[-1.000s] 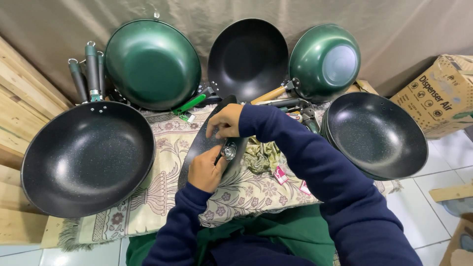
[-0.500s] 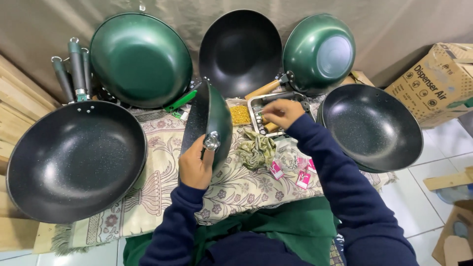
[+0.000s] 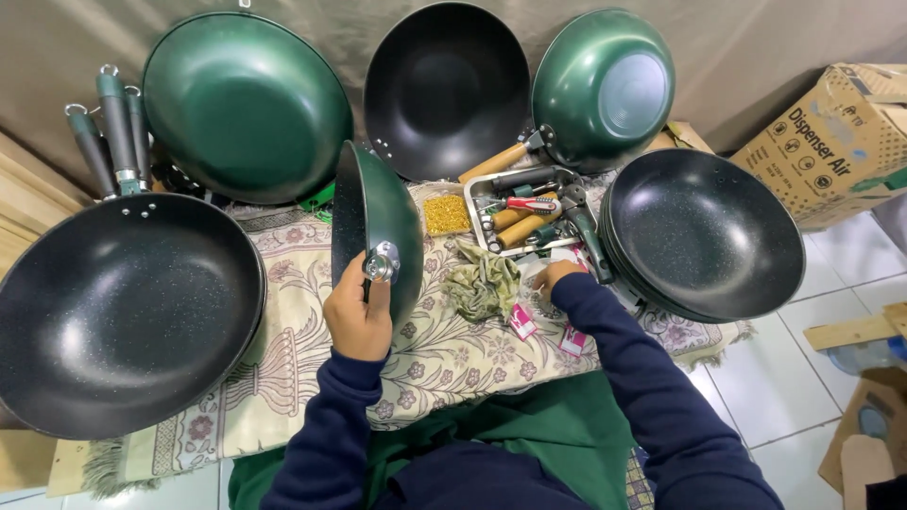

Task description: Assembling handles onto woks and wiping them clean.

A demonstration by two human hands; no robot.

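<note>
My left hand grips a small green wok held on edge above the patterned cloth, its silver handle bracket facing me. My right hand rests low on the cloth by small pink packets and a clear plastic bag, right of a crumpled green rag; whether it grips anything is not clear. Just beyond it a metal tray holds wooden handles and tools.
A large dark wok lies at left, another dark wok stack at right. Green and black woks lean on the back wall. Green-handled grips stand far left. A cardboard box sits at right.
My right hand left the tray and dropped toward the packets on the cloth. The left hand keeps the small wok on edge, tilted slightly more upright.
</note>
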